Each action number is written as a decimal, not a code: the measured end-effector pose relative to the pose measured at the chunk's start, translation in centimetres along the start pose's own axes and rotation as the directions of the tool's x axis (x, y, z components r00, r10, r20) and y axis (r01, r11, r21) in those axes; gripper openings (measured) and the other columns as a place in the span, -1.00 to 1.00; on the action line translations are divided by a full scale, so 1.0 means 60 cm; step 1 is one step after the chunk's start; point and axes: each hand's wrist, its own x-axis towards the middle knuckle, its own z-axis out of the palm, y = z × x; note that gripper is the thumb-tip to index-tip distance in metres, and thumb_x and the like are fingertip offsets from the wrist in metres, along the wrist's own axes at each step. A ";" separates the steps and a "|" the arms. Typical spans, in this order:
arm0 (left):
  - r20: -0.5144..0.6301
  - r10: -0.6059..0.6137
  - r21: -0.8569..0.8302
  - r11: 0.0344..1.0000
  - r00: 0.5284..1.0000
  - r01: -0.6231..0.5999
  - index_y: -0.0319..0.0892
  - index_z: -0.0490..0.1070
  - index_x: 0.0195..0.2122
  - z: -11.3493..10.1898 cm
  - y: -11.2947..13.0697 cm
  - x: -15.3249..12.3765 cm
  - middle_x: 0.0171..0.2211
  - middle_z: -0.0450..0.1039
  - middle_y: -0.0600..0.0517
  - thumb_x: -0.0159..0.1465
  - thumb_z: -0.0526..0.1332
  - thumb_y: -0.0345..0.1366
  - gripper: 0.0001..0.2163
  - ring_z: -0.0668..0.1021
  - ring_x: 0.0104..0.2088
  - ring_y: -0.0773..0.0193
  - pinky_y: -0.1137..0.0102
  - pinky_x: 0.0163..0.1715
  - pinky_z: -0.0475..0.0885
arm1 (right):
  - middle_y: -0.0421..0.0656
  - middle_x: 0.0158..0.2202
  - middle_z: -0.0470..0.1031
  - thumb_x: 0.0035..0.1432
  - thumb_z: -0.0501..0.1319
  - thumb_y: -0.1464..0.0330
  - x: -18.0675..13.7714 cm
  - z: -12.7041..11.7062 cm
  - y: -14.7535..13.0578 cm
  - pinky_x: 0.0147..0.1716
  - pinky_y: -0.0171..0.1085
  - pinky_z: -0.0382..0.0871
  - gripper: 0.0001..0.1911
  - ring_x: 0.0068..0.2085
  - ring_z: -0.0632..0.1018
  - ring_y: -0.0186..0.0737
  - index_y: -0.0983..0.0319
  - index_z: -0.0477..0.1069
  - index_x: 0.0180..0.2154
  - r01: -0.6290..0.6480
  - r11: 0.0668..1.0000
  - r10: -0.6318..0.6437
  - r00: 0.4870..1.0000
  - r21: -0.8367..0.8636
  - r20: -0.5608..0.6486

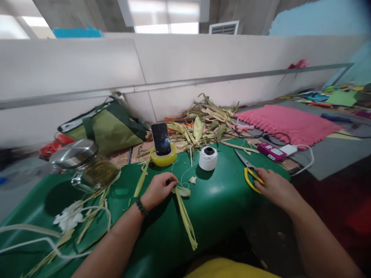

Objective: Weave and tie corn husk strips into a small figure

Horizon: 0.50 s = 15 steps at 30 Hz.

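Note:
My left hand (160, 188), with a dark beaded bracelet at the wrist, pinches a tied piece of pale green corn husk (185, 216) near its top. Long strips of the husk hang down over the green table cover (226, 197). A thin thread (188, 168) loops from the pinch toward a white spool (208, 158). At the table's right side my right hand (271, 183) has its fingers on the handles of yellow-handled scissors (249, 173). The blades lie apart, pointing away and to the left.
A phone (161, 139) leans in a yellow tape roll (164, 156). Behind lies a heap of dried husks (208, 116). A glass jar (87, 162) with a metal lid and a green bag (107, 125) stand left. Right are a purple power strip (271, 151) and pink cloth (290, 119).

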 end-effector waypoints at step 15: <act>0.184 -0.273 -0.586 0.741 0.944 0.328 -0.22 0.29 -0.48 -0.010 -0.001 0.000 -0.33 0.56 -0.09 0.03 0.33 -0.01 -0.63 0.54 -0.36 0.29 0.40 -0.33 0.42 | -0.05 -0.29 0.59 -0.28 0.21 -0.03 -0.093 -0.041 0.052 -0.31 -0.19 0.48 -0.41 -0.26 0.60 0.05 0.16 0.39 -0.19 -0.258 0.744 0.143 0.963 0.616 0.230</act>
